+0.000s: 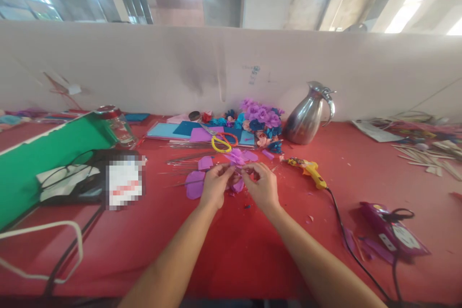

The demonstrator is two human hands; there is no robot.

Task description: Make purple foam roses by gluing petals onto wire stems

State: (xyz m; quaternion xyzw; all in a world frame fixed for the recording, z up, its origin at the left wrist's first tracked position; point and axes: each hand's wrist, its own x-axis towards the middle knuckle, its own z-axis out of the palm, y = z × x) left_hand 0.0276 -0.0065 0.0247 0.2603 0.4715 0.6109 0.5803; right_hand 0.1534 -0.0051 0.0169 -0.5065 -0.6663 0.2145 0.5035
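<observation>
Both hands meet over the middle of the red table. Between their fingertips is a purple paper flower (pixel 236 156), its lower part hidden by the fingers. My left hand (pixel 216 182) is closed in a pinch at the flower's left side. From the right, my right hand (pixel 263 184) pinches close under the same flower. Cut purple paper petals (pixel 195 185) lie beside my left hand, with thin wire stems around them. Scissors (pixel 222 143) with yellow and red handles rest just beyond the hands. A yellow glue gun (pixel 312 172) lies to the right, its cord running toward the front.
Finished purple, blue and pink paper flowers (pixel 263 118) are heaped at the back, beside a steel jug (pixel 306 114). Stacked coloured paper (pixel 168 130) lies left of them. A glass jar (pixel 121 127), green board (pixel 54 161), purple power strip (pixel 395 231) and wooden sticks (pixel 426 156) stand farther out.
</observation>
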